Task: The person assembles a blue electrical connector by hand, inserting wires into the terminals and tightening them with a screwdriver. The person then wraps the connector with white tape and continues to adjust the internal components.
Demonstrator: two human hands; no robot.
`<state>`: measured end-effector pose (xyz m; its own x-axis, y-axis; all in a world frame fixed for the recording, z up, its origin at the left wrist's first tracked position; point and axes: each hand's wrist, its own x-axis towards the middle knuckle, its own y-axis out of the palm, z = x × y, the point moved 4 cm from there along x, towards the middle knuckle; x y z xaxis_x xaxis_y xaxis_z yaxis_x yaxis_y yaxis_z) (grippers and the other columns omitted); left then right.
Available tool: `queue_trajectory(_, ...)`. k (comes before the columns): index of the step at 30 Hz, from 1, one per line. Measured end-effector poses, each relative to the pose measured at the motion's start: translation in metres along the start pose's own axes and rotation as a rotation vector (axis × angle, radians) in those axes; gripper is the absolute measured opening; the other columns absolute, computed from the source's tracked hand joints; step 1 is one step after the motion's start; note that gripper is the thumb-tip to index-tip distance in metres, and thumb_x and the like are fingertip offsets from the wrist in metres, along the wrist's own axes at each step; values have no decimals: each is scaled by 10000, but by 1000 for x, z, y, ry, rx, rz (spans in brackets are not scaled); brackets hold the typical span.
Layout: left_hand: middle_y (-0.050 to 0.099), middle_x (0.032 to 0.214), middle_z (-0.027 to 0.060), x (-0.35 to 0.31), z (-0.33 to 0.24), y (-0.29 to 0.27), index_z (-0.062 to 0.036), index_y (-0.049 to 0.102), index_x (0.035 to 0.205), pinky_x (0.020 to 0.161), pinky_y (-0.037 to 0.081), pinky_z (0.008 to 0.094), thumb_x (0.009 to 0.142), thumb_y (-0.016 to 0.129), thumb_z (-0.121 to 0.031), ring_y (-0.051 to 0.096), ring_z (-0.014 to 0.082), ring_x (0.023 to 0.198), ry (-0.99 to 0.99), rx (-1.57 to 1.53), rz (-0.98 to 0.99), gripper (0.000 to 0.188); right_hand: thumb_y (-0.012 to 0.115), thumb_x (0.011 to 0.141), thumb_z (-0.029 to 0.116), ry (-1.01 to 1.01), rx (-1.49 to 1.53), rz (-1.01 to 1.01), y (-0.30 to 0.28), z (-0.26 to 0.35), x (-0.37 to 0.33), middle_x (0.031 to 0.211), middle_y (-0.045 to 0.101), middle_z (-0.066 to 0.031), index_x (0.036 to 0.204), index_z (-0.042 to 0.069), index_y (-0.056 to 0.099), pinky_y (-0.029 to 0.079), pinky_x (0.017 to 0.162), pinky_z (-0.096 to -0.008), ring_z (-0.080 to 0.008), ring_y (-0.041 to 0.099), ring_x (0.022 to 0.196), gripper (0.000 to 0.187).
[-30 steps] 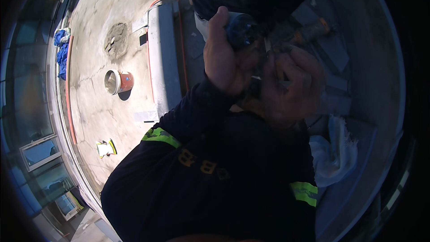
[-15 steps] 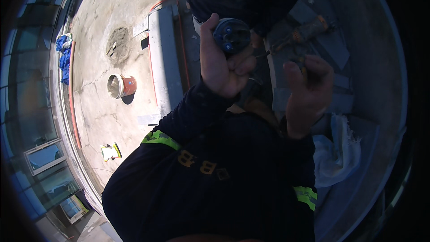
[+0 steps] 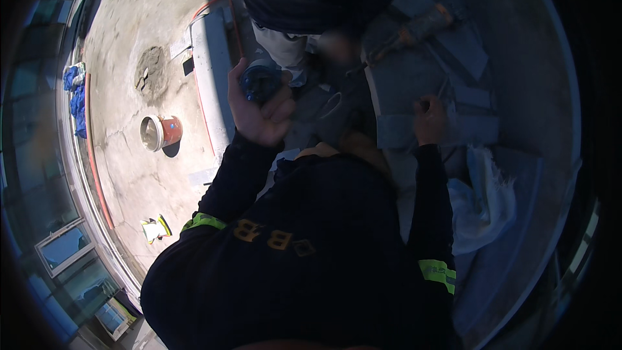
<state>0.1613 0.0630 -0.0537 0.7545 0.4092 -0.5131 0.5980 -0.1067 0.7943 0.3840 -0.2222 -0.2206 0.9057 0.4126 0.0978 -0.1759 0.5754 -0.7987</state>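
Two bare hands of mine are well apart in the shade. My left hand [image 3: 256,122] grips a round, shiny blue thing [image 3: 260,82], thumb up one side and fingers bent round the other, with the ledge [image 3: 210,71] to its left in my view. I cannot tell just what the thing is; it looks smooth, so I judge that a firm, even hold below its top suits it better than a pinch, with the wrist steady so that it does not slip or knock the ledge. My right hand [image 3: 430,123] appears over the grey slab [image 3: 402,87], its fingers seeming curled in; it is too dark to tell whether they are closed on anything. A slow reach serves best there, I think, since the slab's edge could scrape my knuckles and the orange tool [image 3: 422,29] lies beyond, to be given room. The co-worker [image 3: 324,0] is right in front of me, so I do well to hold my elbows in and mind that person's space. With this little light, looking closely at each grip before pressing harder seems wise.
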Motion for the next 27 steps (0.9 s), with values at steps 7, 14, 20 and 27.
queue_trajectory(7,555,719,51,-30,-10,-32,40,567,938,364,264,222,916,480,-628,349,87,382,55,-49,37,674,602,880,176,-323,-606,91,50,-52,20,1004,662,-107,1034,100,662,444,926,-468,-319,611,1019,181)
queue_trajectory(14,543,936,172,-47,-30,-58,-8,556,1039,335,292,230,1002,406,-533,347,96,389,154,-99,145,548,641,874,155,-333,-299,-60,59,7,4,969,672,-98,1015,104,669,471,858,-469,-319,606,973,153)
queue_trajectory(20,531,959,217,-46,-41,-74,34,492,995,341,255,232,1002,405,-542,308,108,397,174,-73,207,583,697,864,178,-246,328,151,120,126,1,867,711,-132,1016,30,699,535,752,-409,-299,683,813,212)
queue_trajectory(27,523,914,178,-54,-34,-55,1,520,1016,354,263,230,1003,438,-488,329,94,398,176,-76,109,496,686,884,258,-65,700,448,164,210,17,895,742,-142,1102,10,696,543,742,-322,-219,714,812,331)
